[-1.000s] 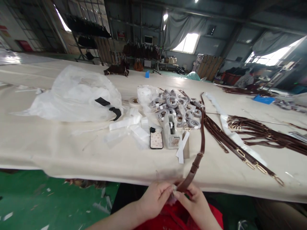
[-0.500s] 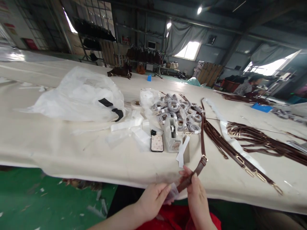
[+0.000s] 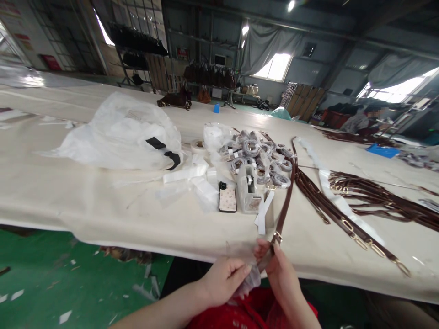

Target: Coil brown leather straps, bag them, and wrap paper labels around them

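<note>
A brown leather strap (image 3: pixel 285 208) with a gold buckle runs from the table down to my hands at the front edge. My right hand (image 3: pixel 279 269) grips it between thumb and fingers, just below the buckle. My left hand (image 3: pixel 224 278) is closed on a crumpled clear plastic sleeve (image 3: pixel 252 279) around the strap's lower end. That end is hidden inside the plastic and my fingers. Ahead of my hands, white paper strips (image 3: pixel 265 214) lie beside a tape dispenser (image 3: pixel 249 189) and a phone (image 3: pixel 227 198).
Plastic-wrapped coiled straps (image 3: pixel 257 153) are heaped behind the dispenser. More brown straps (image 3: pixel 380 196) with gold rings spread to the right. A large clear plastic bag (image 3: pixel 120 137) and a tape roll (image 3: pixel 198 145) lie leftward. Another person (image 3: pixel 372 121) is at the far right.
The strap has been drawn toward me, so its buckle is now lower and right by my right fingers. More of the plastic is bunched at my left hand. The view has shifted slightly.
</note>
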### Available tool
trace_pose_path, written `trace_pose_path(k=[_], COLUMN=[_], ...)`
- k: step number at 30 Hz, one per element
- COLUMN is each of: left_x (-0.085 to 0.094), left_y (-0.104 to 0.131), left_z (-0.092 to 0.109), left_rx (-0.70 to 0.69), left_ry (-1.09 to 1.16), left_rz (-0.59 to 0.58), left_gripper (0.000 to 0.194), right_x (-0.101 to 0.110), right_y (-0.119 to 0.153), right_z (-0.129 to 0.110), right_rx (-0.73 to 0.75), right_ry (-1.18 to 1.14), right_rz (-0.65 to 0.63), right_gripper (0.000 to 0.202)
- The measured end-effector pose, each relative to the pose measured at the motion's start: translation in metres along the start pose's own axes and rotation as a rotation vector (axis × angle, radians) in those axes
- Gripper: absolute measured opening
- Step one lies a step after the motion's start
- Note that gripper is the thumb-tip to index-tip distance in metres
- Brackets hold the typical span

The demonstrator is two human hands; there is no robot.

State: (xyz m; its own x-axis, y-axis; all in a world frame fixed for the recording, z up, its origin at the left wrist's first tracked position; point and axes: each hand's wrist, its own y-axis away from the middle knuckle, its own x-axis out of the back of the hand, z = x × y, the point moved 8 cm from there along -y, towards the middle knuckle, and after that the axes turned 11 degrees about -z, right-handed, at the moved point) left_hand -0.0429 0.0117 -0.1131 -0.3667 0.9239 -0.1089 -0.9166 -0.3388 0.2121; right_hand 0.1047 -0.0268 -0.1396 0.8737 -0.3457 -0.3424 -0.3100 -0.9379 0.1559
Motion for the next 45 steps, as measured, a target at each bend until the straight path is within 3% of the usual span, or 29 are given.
trace_pose_path(k=[3,6,11,18,25,31,36,45], left_x=[-0.003,0.000,0.002,0.006,0.009,0.014,0.014,0.017], left_y=[-0.002,-0.005,-0.008,-0.007,-0.009,-0.005,0.004,0.011], left_z=[-0.005,-0.006,-0.007,-0.013,-0.013,-0.011,-0.004,0.019], left_rx=[0.043,0.060,0.073,0.022,-0.005,-0.061,-0.134,-0.207], left_ry=[0.045,0.081,0.091,0.059,0.083,0.052,-0.036,-0.176], left_rz=[0.007,0.060,0.094,0.116,0.121,0.147,0.173,0.218], left_gripper=[0.050,0.043,0.044,0.052,0.059,0.049,0.035,0.036], right_x=[0.014,0.011,0.007,0.001,-0.027,-0.045,-0.049,-0.071], right_y=[-0.004,0.002,0.018,0.032,0.044,0.042,0.042,0.043], right_z=[-0.008,-0.009,-0.016,-0.047,-0.071,-0.083,-0.088,-0.081], right_rx=[0.048,0.055,0.076,0.288,0.537,0.532,0.514,0.516], right_ry=[-0.018,0.031,0.382,0.805,1.047,1.004,0.994,0.866], right_rz=[0.063,0.061,0.102,0.150,0.136,0.037,0.038,-0.144], right_gripper=[0.038,0.037,0.052,0.040,0.030,0.024,0.023,0.011])
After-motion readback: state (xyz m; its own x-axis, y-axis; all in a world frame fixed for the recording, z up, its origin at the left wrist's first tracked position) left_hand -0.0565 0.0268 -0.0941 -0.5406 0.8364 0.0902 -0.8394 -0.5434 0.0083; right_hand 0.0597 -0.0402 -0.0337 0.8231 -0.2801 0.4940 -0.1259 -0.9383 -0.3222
